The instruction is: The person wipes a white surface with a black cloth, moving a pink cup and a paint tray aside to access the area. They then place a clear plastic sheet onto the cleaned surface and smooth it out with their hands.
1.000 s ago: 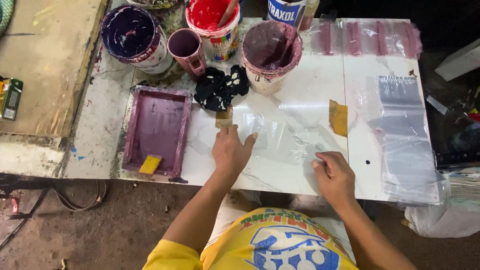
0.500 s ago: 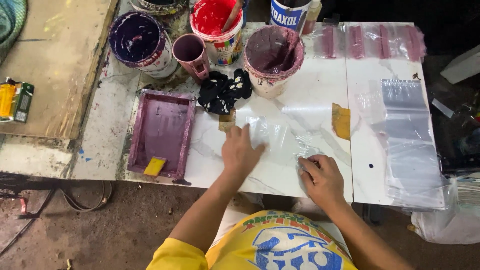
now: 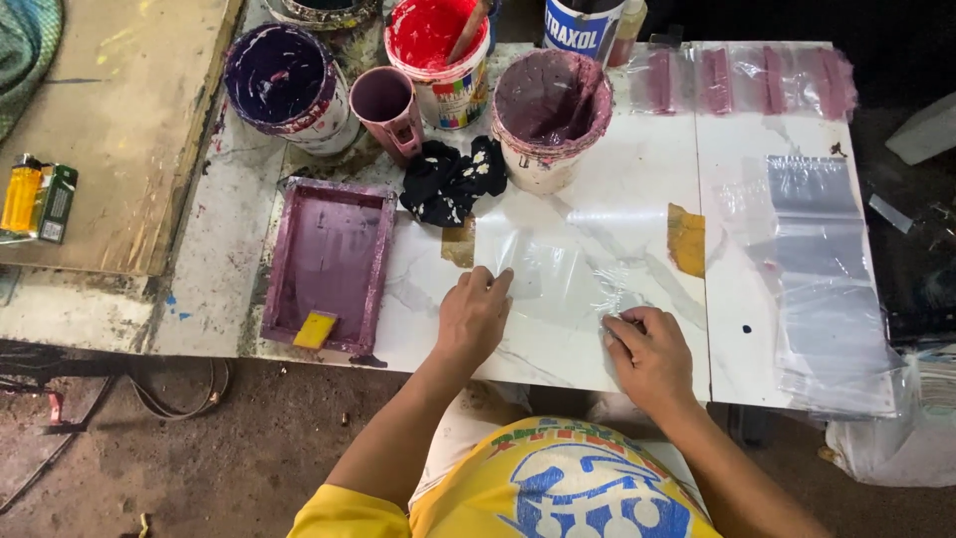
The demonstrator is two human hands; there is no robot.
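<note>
Marble-look surface: you sit at a white veined tabletop [image 3: 617, 169] made of two panels, their seam running just right of your right hand.
Left hand: your left hand [image 3: 472, 317] lies palm down, fingers together, fingertips pressing the left edge of a clear plastic bag [image 3: 553, 271].
Right hand: your right hand [image 3: 649, 351] is curled, thumb and fingers pinching the bag's lower right corner.
Bag: flat on the table between your hands, near the front edge (creased and shiny).
Left of the bag: a purple-stained printing frame [image 3: 329, 261] with a small yellow squeegee [image 3: 315, 329] inside.
Back of table: a purple paint bucket [image 3: 284, 80], a pink mug [image 3: 386, 105], a red paint bucket [image 3: 434, 50], a mauve-crusted bucket [image 3: 551, 105] and a black rag [image 3: 450, 177].
Right panel: a stack of clear bags [image 3: 822, 269].
Room: bare dirt floor [image 3: 199, 448] below; a worn wooden board [image 3: 119, 110] at far left.
</note>
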